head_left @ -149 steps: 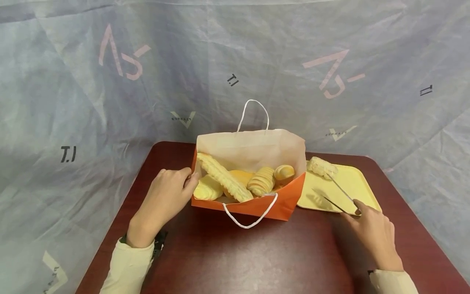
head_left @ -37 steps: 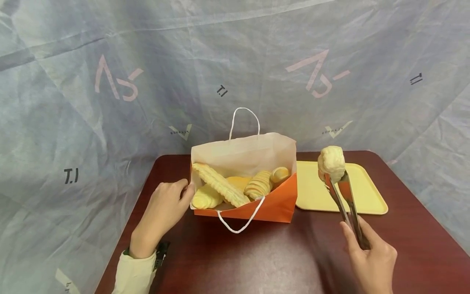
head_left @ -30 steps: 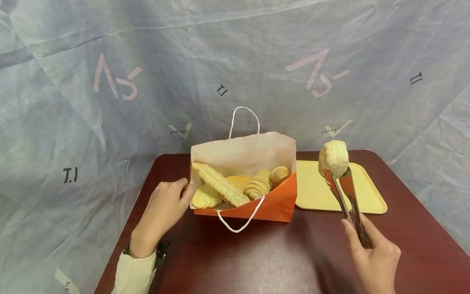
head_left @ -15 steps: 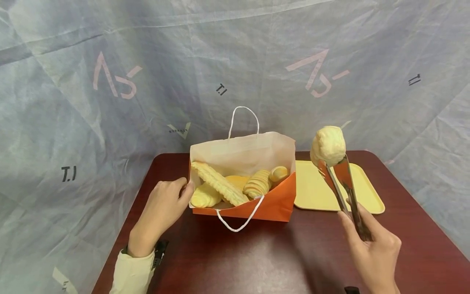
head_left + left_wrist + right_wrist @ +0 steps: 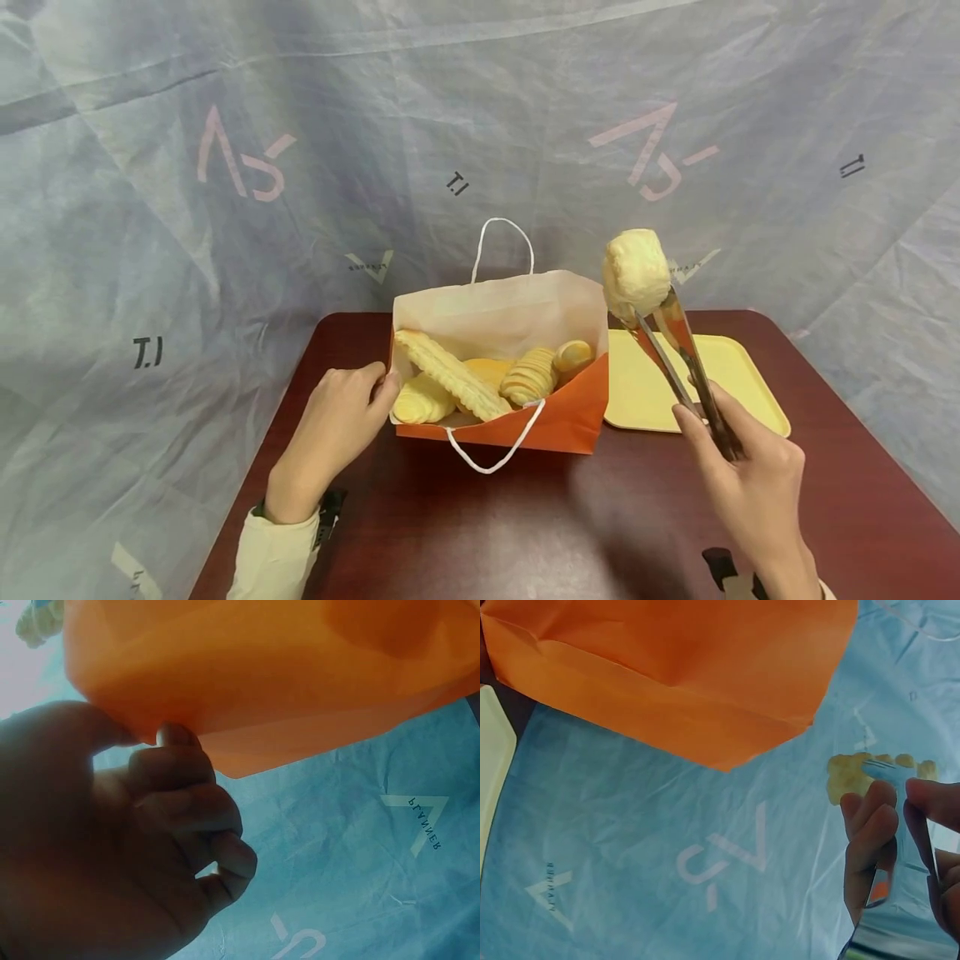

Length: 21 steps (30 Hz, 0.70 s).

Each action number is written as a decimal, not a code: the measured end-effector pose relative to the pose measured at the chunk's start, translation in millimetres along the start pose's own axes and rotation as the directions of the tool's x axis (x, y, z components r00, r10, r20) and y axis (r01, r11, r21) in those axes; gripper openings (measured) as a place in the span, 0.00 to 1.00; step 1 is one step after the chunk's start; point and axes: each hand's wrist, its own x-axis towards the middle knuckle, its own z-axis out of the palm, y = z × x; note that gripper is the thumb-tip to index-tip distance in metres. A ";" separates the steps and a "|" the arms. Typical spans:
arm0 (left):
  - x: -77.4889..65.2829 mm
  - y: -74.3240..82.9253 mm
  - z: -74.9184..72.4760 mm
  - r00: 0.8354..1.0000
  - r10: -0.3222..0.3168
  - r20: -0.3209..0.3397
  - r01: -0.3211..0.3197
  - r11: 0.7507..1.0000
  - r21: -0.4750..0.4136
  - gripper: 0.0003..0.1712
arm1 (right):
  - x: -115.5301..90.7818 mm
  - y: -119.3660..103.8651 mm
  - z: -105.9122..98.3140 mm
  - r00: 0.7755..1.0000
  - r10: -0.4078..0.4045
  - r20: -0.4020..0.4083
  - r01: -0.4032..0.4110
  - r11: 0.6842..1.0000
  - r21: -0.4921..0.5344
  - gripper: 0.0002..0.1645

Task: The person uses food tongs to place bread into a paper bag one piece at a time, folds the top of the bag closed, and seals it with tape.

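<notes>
My left hand pinches the left edge of an orange paper bag, thumb and fingers meeting at its rim in the left wrist view. The bag gapes towards me, its white inside showing. A long ridged pastry, a spiral-ridged roll, a small round bun and other breads lie in it. My right hand holds metal tongs. Between the tongs' tips a pale, lumpy bread piece is raised in the air, right of the bag's opening and above the tray.
A yellow tray lies right of the bag on the dark red table. White cord handles stick out from the bag's front and back. Grey printed cloth hangs behind the table.
The tongs have picked the pale bread piece off the tray. Over the last second my right hand has carried it up and left towards the bag. My left hand stays at the bag's edge.
</notes>
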 end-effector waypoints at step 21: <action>-0.2 -1.1 0.5 1.000 0.000 0.022 0.000 1.000 0.006 0.22 | 24.8 2.5 25.5 0.959 -0.156 0.235 0.161 0.987 -0.004 0.16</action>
